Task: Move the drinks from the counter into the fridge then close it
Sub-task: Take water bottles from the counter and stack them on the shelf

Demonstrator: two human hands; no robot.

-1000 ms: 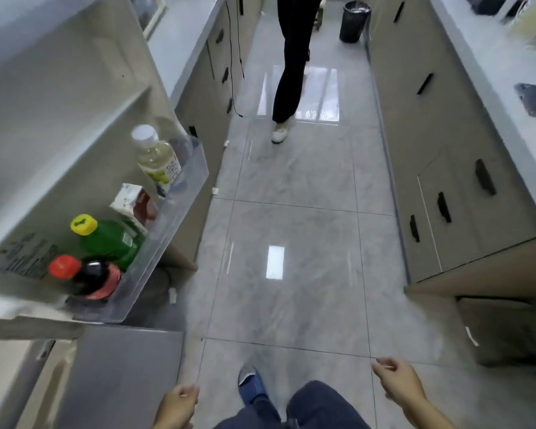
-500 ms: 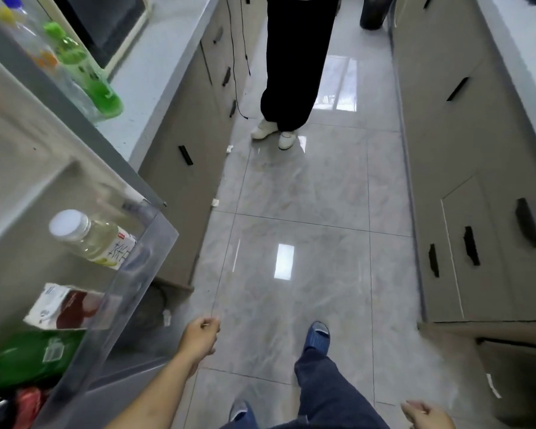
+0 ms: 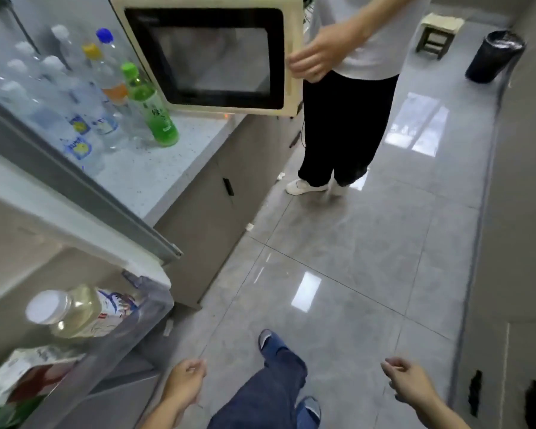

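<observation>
Grey shiny floor (image 3: 338, 243) fills the room between two rows of cupboards. Up and to the left of both hands, the fridge door (image 3: 84, 193) stands open. Its shelf (image 3: 130, 329), just left of the left hand (image 3: 183, 383), already holds a pale drink with a white cap (image 3: 75, 311) and a carton (image 3: 28, 373) lying beside it.

Far above the hands, the drinks (image 3: 99, 88) stand close together on the tabletop (image 3: 155, 168). Most are clear with white caps. One has a blue cap, one yellow, and a green bottle (image 3: 152, 109) stands at the front near the microwave (image 3: 211, 54).

The left hand hangs low, fingers loosely curled, holding nothing. The right hand (image 3: 406, 382) is the same.

I think the next job is to step to the tabletop and grab a drink. The green one looks easiest, since it is out front. Hold it round the middle so the tall clear ones beside it don't tip over. Another person (image 3: 347, 88) stands by the microwave, so go with care.
</observation>
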